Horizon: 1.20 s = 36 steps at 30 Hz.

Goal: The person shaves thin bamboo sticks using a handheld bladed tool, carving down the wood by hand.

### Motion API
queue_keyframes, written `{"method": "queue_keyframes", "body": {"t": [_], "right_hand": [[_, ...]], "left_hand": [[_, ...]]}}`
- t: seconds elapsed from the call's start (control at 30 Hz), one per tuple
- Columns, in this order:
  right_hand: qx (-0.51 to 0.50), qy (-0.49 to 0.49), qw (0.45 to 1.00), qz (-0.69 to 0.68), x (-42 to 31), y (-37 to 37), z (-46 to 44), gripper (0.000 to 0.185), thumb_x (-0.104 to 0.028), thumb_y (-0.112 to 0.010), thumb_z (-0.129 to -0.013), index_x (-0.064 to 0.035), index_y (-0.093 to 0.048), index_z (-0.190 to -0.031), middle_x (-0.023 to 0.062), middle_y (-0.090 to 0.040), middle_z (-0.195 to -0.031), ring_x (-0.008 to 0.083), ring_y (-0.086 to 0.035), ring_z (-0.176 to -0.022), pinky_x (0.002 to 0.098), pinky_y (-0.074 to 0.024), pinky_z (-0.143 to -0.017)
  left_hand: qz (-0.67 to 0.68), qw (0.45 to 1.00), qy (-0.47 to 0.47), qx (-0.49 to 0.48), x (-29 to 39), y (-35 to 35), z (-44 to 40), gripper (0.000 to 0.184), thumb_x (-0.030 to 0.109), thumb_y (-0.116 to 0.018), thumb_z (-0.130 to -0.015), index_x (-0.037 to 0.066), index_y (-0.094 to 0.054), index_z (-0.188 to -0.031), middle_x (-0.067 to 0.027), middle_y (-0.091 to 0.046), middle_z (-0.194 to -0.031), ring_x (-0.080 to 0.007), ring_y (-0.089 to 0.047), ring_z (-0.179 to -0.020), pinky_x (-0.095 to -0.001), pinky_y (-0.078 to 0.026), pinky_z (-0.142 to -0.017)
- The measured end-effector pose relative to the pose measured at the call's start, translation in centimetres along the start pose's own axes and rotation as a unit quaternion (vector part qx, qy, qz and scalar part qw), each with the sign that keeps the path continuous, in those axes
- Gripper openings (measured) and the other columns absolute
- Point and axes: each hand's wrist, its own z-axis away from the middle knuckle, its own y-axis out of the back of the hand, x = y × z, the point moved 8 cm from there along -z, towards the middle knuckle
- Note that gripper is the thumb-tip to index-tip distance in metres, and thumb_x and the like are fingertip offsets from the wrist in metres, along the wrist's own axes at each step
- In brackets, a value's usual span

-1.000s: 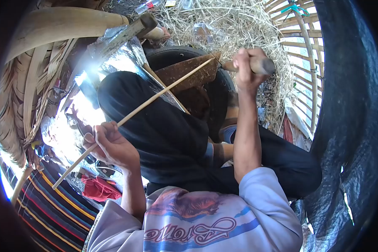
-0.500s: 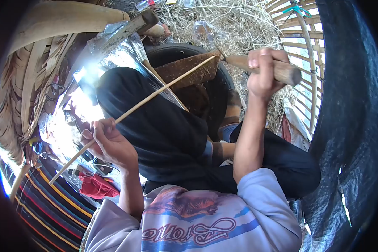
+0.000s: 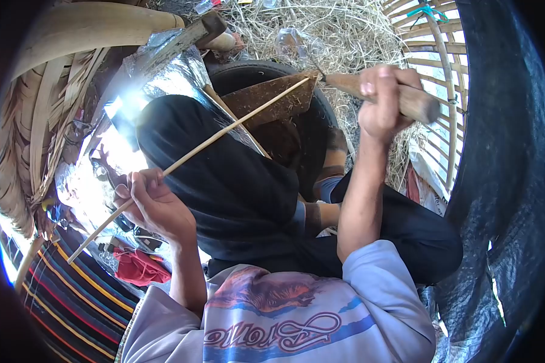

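My left hand is closed in a pinch around a thin, pale bamboo stick. The stick slants from lower left to upper right across my raised knee, and its far end overlaps the tip of the blade's handle side. A machete with a broad, brownish blade points left; my right hand is wrapped around its thick wooden handle. Small shavings cling to the blade. Whether stick and blade touch I cannot tell.
Beneath the blade stands a round black tub or tyre. Straw with shavings covers the ground behind it. A bamboo lattice and dark sheeting are on the right. Left lie a striped mat, a red cloth and bamboo pieces.
My left hand and the stick have shifted slightly left and down. My right hand and the machete have moved a few pixels to the right, with both grips unchanged.
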Motion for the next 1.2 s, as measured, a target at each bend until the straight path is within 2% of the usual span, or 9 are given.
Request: {"method": "queue_keyframes", "body": {"t": [0.03, 0.13, 0.43, 0.5, 0.73, 0.83, 0.9, 0.93, 1.2], "right_hand": [[0.008, -0.013, 0.993, 0.113, 1.6, 0.8, 0.7, 0.014, 0.001, -0.056, -0.077, -0.0031, -0.051, -0.065, 0.0051, -0.055, -0.052, 0.0096, -0.052, -0.044, 0.0227, -0.0435, -0.042], [0.011, -0.031, 0.988, 0.148, 4.6, 2.1, 1.9, 0.018, 0.001, -0.058, -0.076, -0.0044, -0.052, -0.06, 0.0039, -0.054, -0.048, 0.0092, -0.053, -0.04, 0.0231, -0.0407, -0.037], [0.019, -0.007, 0.999, 0.028, 0.6, 0.4, 0.6, 0.017, -0.003, -0.06, -0.076, -0.0041, -0.051, -0.061, 0.0012, -0.051, -0.049, 0.008, -0.049, -0.044, 0.0238, -0.0403, -0.043], [-0.022, -0.025, 0.97, 0.243, 4.6, 1.5, 2.1, 0.018, -0.003, -0.061, -0.075, -0.0043, -0.051, -0.059, 0.0011, -0.051, -0.049, 0.0075, -0.049, -0.043, 0.023, -0.0385, -0.042], [0.006, -0.035, 0.999, 0.041, 1.6, 0.8, 1.0, 0.014, -0.002, -0.059, -0.079, -0.0014, -0.051, -0.067, 0.0052, -0.054, -0.054, 0.0088, -0.051, -0.047, 0.0229, -0.0411, -0.045], [0.003, -0.012, 0.999, 0.044, 0.1, -0.3, 0.4, 0.012, -0.002, -0.059, -0.079, -0.0011, -0.053, -0.069, 0.0053, -0.054, -0.054, 0.0092, -0.051, -0.047, 0.023, -0.0416, -0.045], [-0.027, -0.011, 0.979, 0.204, 4.6, 1.7, 2.3, 0.016, 0.0, -0.059, -0.077, -0.0019, -0.053, -0.063, 0.0034, -0.053, -0.052, 0.0079, -0.05, -0.044, 0.0228, -0.0402, -0.042], [-0.004, -0.03, 0.993, 0.113, 5.2, 1.9, 2.3, 0.019, 0.001, -0.06, -0.075, -0.003, -0.052, -0.058, 0.0019, -0.053, -0.05, 0.0066, -0.05, -0.043, 0.0221, -0.0387, -0.04], [-0.017, 0.004, 1.0, 0.024, -1.3, -1.1, 0.1, 0.019, -0.003, -0.061, -0.078, -0.0018, -0.05, -0.062, 0.0048, -0.055, -0.052, 0.008, -0.051, -0.044, 0.0215, -0.04, -0.043]], "left_hand": [[0.001, 1.0, -0.001, 0.001, 0.0, 0.0, 0.0, 0.023, 0.002, -0.05, -0.091, 0.013, -0.031, -0.085, -0.0049, -0.047, -0.065, -0.0089, -0.037, -0.063, -0.0261, -0.039, -0.065], [0.006, 1.0, -0.009, -0.004, 0.0, -0.2, -0.2, 0.022, 0.002, -0.05, -0.091, 0.013, -0.031, -0.086, -0.0051, -0.048, -0.066, -0.009, -0.037, -0.063, -0.0266, -0.039, -0.066], [0.014, 1.0, -0.004, -0.017, -0.2, 0.2, -0.1, 0.023, 0.002, -0.05, -0.09, 0.013, -0.031, -0.087, -0.0053, -0.048, -0.066, -0.0092, -0.041, -0.065, -0.0264, -0.04, -0.067], [0.026, 0.999, -0.001, -0.022, -0.1, 0.0, -0.1, 0.023, 0.002, -0.05, -0.09, 0.013, -0.03, -0.087, -0.0053, -0.048, -0.066, -0.0092, -0.041, -0.065, -0.0263, -0.04, -0.067], [0.01, 1.0, -0.002, -0.016, 0.1, -0.1, 0.0, 0.023, 0.002, -0.05, -0.09, 0.013, -0.031, -0.086, -0.0036, -0.046, -0.066, -0.0091, -0.04, -0.065, -0.0267, -0.039, -0.067], [0.018, 1.0, 0.005, -0.011, 0.0, -0.1, -0.1, 0.023, 0.002, -0.049, -0.09, 0.014, -0.03, -0.086, -0.0037, -0.046, -0.067, -0.0091, -0.039, -0.065, -0.0265, -0.038, -0.067], [0.028, 0.999, 0.007, -0.015, -0.1, -0.2, -0.1, 0.023, 0.002, -0.049, -0.091, 0.014, -0.03, -0.086, -0.0039, -0.046, -0.068, -0.0092, -0.038, -0.065, -0.0264, -0.038, -0.067], [0.021, 1.0, 0.005, -0.023, 0.1, -0.3, 0.0, 0.023, 0.002, -0.049, -0.091, 0.014, -0.03, -0.086, -0.0039, -0.047, -0.068, -0.0092, -0.038, -0.065, -0.0265, -0.038, -0.067], [0.029, 0.999, 0.002, -0.023, -0.1, 0.0, 0.0, 0.022, 0.002, -0.049, -0.091, 0.014, -0.032, -0.088, -0.0031, -0.044, -0.07, -0.0093, -0.038, -0.066, -0.0268, -0.038, -0.068]]}}
